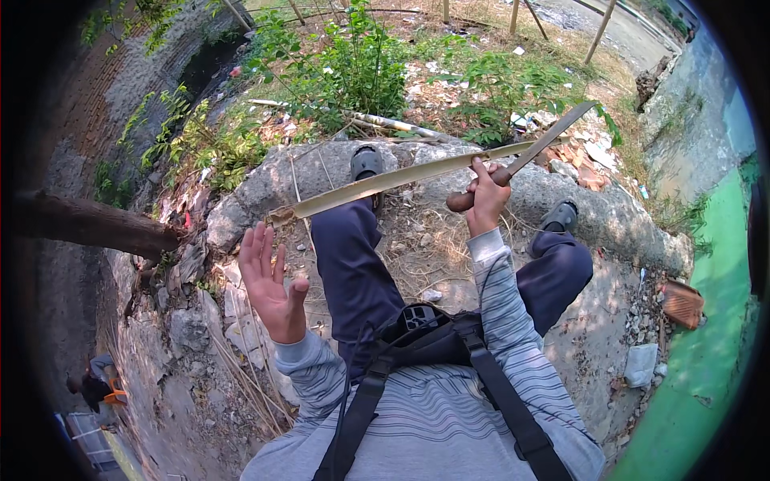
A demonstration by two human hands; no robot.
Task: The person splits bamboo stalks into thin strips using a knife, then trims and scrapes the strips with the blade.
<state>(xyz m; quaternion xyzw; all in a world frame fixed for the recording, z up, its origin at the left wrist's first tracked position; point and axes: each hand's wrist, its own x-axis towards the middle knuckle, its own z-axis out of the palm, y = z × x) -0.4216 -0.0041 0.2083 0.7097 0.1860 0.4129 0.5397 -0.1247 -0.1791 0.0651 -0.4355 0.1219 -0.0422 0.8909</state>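
Observation:
My right hand (487,200) is closed round the brown wooden handle of a machete (553,138), whose long blade slants up to the right. Its thumb or a finger also touches a pale split bamboo strip (385,181). The strip crosses in front of me, over my left knee, and its far right part passes behind the blade. Close below the strip's frayed left end, my left hand (273,282) is open, palm showing and fingers apart, holding nothing.
A rough concrete ledge (553,199) runs under my feet. Beyond it are green shrubs (361,76), litter and a bamboo pole (393,125). A thick dark trunk (104,224) juts in at left; a green wall (690,345) stands at right. Another person (100,385) is at lower left.

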